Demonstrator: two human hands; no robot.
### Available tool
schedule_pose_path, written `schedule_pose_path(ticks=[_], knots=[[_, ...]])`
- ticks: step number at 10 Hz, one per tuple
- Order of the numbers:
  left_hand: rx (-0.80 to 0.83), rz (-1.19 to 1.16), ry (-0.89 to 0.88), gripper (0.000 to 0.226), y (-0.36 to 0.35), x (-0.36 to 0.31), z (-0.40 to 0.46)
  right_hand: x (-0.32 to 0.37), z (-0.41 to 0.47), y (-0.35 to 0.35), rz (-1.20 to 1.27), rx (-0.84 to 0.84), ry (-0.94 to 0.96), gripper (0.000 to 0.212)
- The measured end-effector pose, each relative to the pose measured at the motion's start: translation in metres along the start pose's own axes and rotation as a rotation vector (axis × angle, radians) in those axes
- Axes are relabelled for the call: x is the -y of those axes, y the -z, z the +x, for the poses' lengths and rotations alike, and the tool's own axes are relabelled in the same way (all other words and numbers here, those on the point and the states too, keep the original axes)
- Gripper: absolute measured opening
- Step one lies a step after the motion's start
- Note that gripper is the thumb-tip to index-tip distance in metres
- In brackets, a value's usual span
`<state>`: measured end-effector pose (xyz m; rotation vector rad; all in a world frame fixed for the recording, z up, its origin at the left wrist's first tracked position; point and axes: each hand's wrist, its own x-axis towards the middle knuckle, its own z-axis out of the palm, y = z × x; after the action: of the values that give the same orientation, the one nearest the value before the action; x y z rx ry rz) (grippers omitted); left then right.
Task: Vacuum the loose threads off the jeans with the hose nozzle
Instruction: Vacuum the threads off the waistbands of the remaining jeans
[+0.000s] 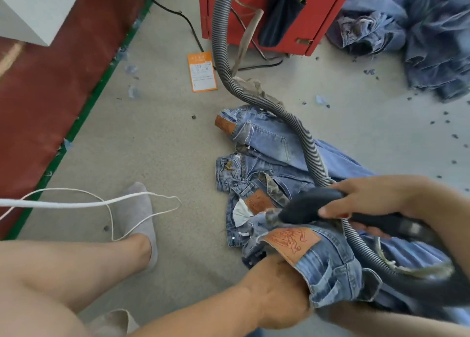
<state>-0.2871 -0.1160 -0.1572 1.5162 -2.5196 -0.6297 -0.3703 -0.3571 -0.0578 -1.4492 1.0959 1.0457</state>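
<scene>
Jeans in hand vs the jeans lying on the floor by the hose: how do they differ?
The held jeans are bunched over the left hand, lifted off the floor; the floor jeans lie flat and untouched.
The nozzle, in the right hand, sits at the held pair's waistband; only the hose crosses the floor pair.
The held pair's leather patch looks larger, being nearer.
Both are light blue denim with a brown patch.

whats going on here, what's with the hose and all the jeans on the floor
A person sitting on the floor is vacuuming jeans. The right hand grips the black nozzle of a grey hose running from a red machine. The left hand is tucked inside the waistband of the held jeans. More jeans lie in a floor pile.
</scene>
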Motion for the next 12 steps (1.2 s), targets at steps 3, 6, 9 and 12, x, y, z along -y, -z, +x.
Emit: schedule_pose_path(ticks=[3,6,9,12], knots=[[-0.371,-1.042,0.518,0.043,0.021,0.039,-0.019,-0.019,-0.012,0.013,0.347,-0.553,0.232,0.031],[-0.604,-2.165,1.261,0.061,0.030,0.133,-0.035,-0.029,-0.025,-0.017,0.106,-0.566,0.180,0.028],[-0.377,-1.365,1.428,0.024,0.031,0.121,0.005,-0.019,-0.032,-0.021,-0.032,-0.583,0.174,0.026],[-0.511,-1.868,1.247,0.026,0.036,0.146,-0.016,-0.018,-0.039,-0.027,-0.144,-0.532,0.183,0.026]])
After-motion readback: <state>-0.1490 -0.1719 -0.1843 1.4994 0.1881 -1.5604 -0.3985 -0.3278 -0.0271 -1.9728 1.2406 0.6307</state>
